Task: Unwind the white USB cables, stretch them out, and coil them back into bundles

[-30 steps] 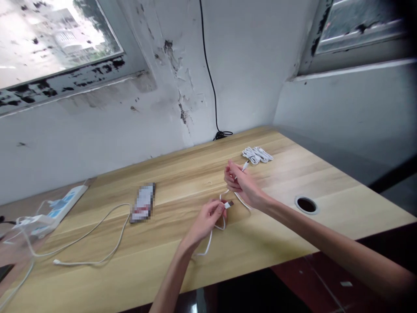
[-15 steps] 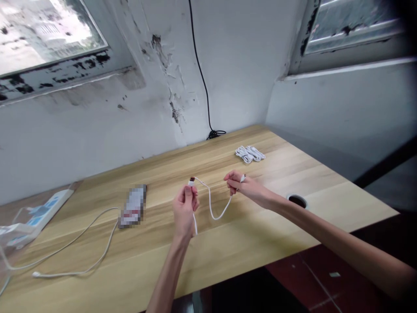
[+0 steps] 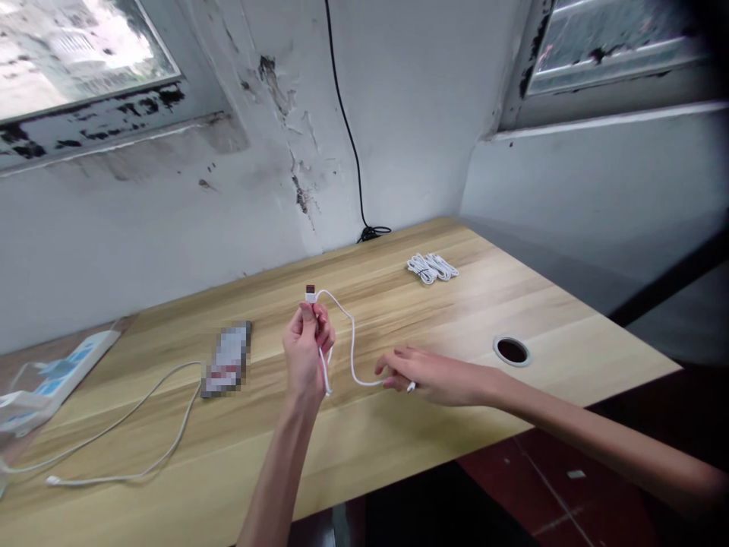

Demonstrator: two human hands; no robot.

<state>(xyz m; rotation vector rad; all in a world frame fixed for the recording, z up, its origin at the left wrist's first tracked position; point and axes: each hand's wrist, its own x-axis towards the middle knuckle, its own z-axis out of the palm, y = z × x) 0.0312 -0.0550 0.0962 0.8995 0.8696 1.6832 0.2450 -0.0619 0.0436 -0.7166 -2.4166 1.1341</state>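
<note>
holding white cable [image 3: 352,357] between hands: left hand [image 3: 306,353] pinches near plug, right hand [image 3: 436,378] pinches far end; tied coils [image 3: 431,267] sit on bench [image 3: 541,304].

the head-worn camera looks forward and down across a wooden desk [image 3: 399,441] toward a stained wall [image 3: 114,251].

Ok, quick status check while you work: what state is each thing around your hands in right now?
Left hand, closed around the white cable's end.
USB plug, uncovered, pointing up.
Right hand, pinching the cable's other end.
White cable, slack between the hands.
Cable bundles, coiled, lying apart.
Grommet hole, open, uncapped.
</note>
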